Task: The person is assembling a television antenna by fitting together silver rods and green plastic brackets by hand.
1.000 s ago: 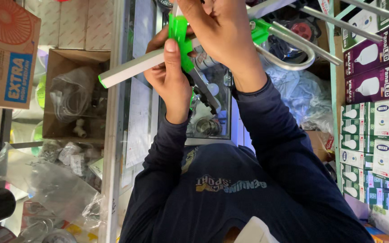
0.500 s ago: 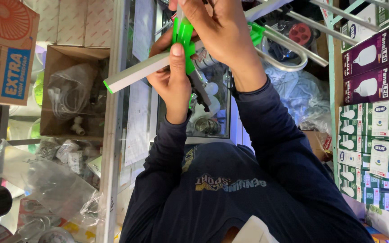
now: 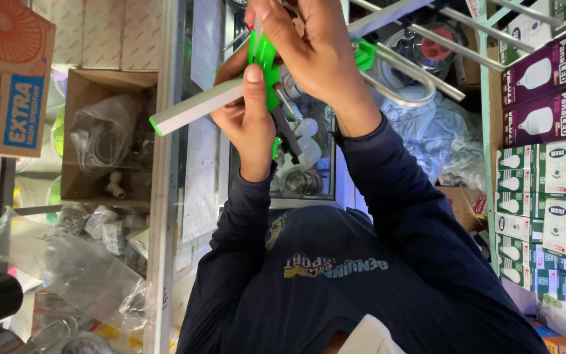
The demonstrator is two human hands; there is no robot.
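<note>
1. Open cardboard box at left, holding clear plastic bags and a small white fitting.
2. Printed carton with a red fan picture, top-left corner.
3. Crumpled clear plastic bags, lower left, beside a metal upright.
4. Stacked green-and-white bulb boxes along the right edge.
5. Purple bulb boxes above them.
6. Pale blue plastic wrap, centre-right.

I'm seeing even, bright shop light; glare is showing on the plastic bags far below-left of the grip.
</note>
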